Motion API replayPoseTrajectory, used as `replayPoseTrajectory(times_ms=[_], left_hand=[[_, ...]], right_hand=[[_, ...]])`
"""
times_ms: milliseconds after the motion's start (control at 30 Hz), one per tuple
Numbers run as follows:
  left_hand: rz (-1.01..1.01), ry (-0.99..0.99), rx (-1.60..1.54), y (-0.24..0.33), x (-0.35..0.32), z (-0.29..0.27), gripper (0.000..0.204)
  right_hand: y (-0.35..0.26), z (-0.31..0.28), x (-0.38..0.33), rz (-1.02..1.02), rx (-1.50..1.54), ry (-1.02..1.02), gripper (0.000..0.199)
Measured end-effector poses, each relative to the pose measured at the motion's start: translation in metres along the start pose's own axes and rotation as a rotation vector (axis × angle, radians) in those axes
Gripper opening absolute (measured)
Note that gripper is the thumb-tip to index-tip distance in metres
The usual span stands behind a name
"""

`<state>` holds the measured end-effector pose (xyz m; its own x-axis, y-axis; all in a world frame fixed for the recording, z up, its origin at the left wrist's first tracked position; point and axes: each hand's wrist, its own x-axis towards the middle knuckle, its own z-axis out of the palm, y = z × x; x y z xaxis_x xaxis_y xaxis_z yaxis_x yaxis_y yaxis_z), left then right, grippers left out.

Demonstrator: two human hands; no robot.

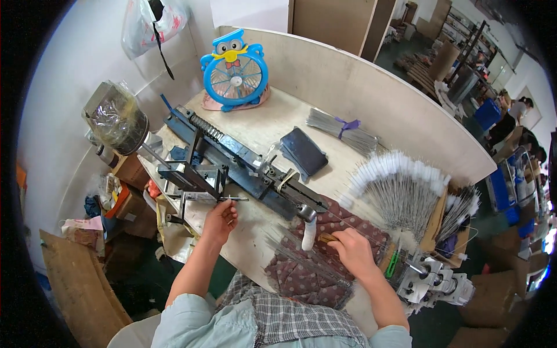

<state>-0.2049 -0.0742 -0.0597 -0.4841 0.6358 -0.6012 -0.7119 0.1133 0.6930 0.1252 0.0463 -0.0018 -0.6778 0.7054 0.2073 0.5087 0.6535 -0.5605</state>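
My left hand (220, 220) grips the thin crank handle (232, 199) at the near end of a long blue metal twisting machine (243, 162) lying across the wooden table. My right hand (354, 250) rests on a patterned maroon cloth (307, 272) and pinches a small brown piece next to a white fluffy brush head (308, 235) that hangs from the machine's right end. Thin wires (301, 255) lie across the cloth under that hand.
A fan of finished white-tipped wire brushes (400, 185) lies at the right. A tied bundle of bare wires (342, 130), a dark pouch (303, 152) and a blue owl-shaped fan (235, 72) sit farther back. A grey machine (435, 281) stands at the near right. Cardboard boxes are at the left.
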Motion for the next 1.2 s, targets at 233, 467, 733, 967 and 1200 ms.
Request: replayPoseTrajectory(times_ms=[233,467,733,967,1200], left_hand=[[0.237,-0.290,0.206,-0.044,-0.048,0.060,0.014],[0.064,-0.686,0.263,-0.102,-0.086,0.186,0.018],[0.207,-0.742,0.484,-0.122,-0.087,0.196,0.023],[0.067,-0.585,0.252,-0.109,-0.087,0.188,0.021],[0.036,-0.506,0.137,-0.097,-0.085,0.184,0.019]], right_hand=[[-0.023,-0.058,-0.004,-0.094,-0.083,0.163,0.020],[0.007,-0.065,-0.007,0.177,0.138,0.209,0.017],[0.021,-0.073,-0.025,0.302,0.474,0.185,0.018],[0.006,-0.080,-0.025,0.033,0.172,0.182,0.018],[-0.012,-0.064,0.026,-0.098,-0.308,0.346,0.014]])
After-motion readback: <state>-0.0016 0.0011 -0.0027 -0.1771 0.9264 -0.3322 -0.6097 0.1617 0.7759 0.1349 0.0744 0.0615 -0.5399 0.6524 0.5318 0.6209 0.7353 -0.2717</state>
